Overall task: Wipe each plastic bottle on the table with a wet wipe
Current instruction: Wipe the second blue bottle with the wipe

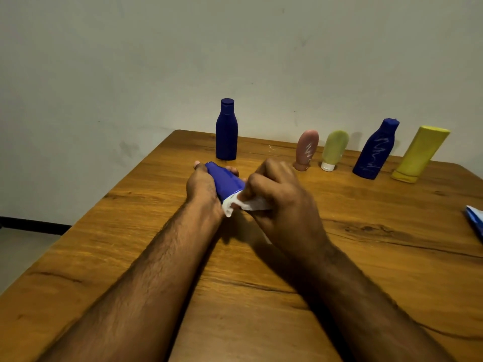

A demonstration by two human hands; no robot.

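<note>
right now your left hand [202,182] grips the blue plastic bottle [226,182], held tilted above the wooden table [366,257], while your right hand [277,189] pinches the white wet wipe [245,203] against its near end. likely mid-wipe; next, work round it, then take the scribbled bottles at the far right.

The light is dim and warm, leaving the wall [261,48] a dull grey-green. Soft shadows fall on the bench [130,244] beneath the forearms. Focus is slightly soft throughout, and wide-angle distortion tilts the bottles near the right edge outward.
</note>
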